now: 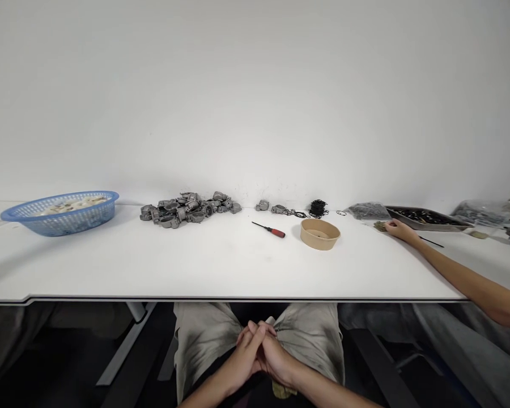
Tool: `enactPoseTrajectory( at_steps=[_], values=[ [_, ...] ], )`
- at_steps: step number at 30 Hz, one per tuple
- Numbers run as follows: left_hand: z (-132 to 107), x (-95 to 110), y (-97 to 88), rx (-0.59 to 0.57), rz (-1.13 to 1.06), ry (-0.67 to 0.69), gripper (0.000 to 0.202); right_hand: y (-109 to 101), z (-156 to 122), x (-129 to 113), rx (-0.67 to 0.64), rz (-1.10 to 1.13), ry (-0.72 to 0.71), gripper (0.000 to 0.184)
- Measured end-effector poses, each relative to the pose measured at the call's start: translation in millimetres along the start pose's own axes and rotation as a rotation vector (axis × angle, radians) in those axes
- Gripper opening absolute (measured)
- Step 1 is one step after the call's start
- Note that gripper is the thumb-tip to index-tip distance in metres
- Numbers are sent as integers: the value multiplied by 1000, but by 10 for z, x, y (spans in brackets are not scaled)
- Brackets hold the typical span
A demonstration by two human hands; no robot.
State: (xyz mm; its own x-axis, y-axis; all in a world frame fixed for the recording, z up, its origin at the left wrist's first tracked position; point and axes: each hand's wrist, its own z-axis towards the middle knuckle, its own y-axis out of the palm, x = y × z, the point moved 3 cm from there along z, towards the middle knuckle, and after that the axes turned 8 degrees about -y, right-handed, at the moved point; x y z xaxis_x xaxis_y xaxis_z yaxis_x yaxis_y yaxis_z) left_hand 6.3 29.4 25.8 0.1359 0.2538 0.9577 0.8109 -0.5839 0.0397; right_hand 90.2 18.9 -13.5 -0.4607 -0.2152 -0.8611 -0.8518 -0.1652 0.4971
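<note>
Left hand (247,350) and right hand (277,354) clasped, fingers partly curled over each other, presumably resting; palms hidden, contents cannot be told. Landmark: round tan cardboard-like bowl (318,241) on white table (187,269), ahead of me. Red-handled screwdriver (275,232) just left of bowl, handle nearer me, likely for easy grasp. Grey ring-shaped parts (189,211) farther left of bowl, heaped, likely to stay together.

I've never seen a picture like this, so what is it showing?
No robot here! A camera on somebody's head looks forward and down. Their left hand and right hand are clasped in their lap; I can't see anything held in them. On the table, from left to right, are a basket, grey parts, a screwdriver and a bowl, among other things. The third hand, at the right, is someone else's, touching a small brownish thing.
</note>
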Motion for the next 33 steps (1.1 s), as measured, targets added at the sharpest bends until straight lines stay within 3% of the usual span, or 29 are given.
enactPoseTrajectory(
  at_steps=[7,17,33],
  values=[
    [-5,32,-16,24,47,1,79,-11,23,18,-16,-36,6,65],
    [-7,38,13,-39,-27,6,71,26,-4,-40,1,-68,15,65],
    [-21,49,-11,30,39,14,73,42,-30,-66,18,-39,30,66]
  ],
)
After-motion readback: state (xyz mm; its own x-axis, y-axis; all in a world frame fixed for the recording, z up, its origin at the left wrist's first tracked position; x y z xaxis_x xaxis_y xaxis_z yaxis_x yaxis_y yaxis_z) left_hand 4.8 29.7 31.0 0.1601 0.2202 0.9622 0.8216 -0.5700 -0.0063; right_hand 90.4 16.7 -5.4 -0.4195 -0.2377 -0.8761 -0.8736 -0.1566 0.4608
